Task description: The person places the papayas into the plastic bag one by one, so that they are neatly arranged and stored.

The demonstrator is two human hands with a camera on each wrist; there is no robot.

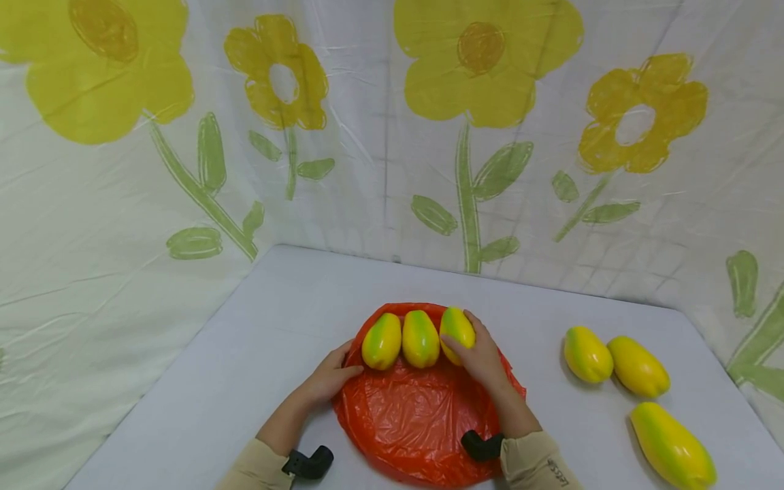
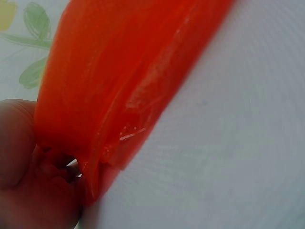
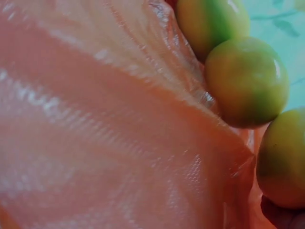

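Observation:
A round red plastic bag (image 1: 410, 415) with a raised rim lies spread on the table. Three glossy yellow-green papayas sit in a row along its far side: a left papaya (image 1: 382, 341), a middle papaya (image 1: 420, 339) and a right papaya (image 1: 456, 327). My right hand (image 1: 480, 350) holds the right papaya, thumb on its near face and fingers round its outer side. At the bag's left edge, my left hand (image 1: 333, 374) grips the rim, the thumb inside. In the left wrist view the red plastic (image 2: 95, 95) runs between thumb and fingers.
To the right on the white table (image 1: 245, 354) lie three more papayas: two side by side, one papaya (image 1: 588, 354) and another papaya (image 1: 640, 366), and a longer papaya (image 1: 672, 446) nearer the front. A flower-printed curtain (image 1: 367, 170) hangs behind the table and at its sides.

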